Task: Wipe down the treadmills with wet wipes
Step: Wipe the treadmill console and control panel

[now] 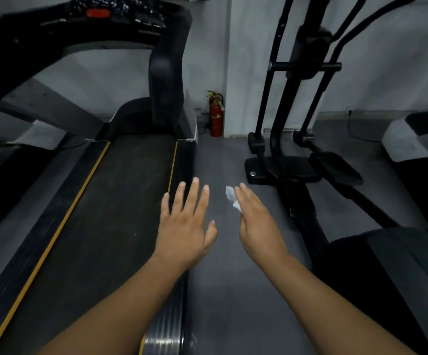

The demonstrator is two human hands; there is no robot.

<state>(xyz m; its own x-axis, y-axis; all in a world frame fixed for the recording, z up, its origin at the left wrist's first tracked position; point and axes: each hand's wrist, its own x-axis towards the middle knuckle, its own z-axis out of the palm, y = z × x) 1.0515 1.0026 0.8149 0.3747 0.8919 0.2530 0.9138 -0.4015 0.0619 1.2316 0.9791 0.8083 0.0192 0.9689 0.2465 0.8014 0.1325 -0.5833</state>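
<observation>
A black treadmill (120, 201) with yellow stripes along its belt runs from the bottom left up to its console (110, 14) at the top. My left hand (187, 226) hovers palm down with fingers spread over the treadmill's right side rail (182, 160), holding nothing. My right hand (256, 221) is out over the grey floor to the right of the rail and holds a small crumpled white wet wipe (232, 197), which sticks out on the thumb side. The fingers under the wipe are hidden.
An elliptical trainer (292, 155) stands to the right on the grey floor (223, 278). A red fire extinguisher (216, 116) stands against the white wall. Another machine's white-grey cover (412, 139) shows at far right, a second treadmill (36, 134) at far left.
</observation>
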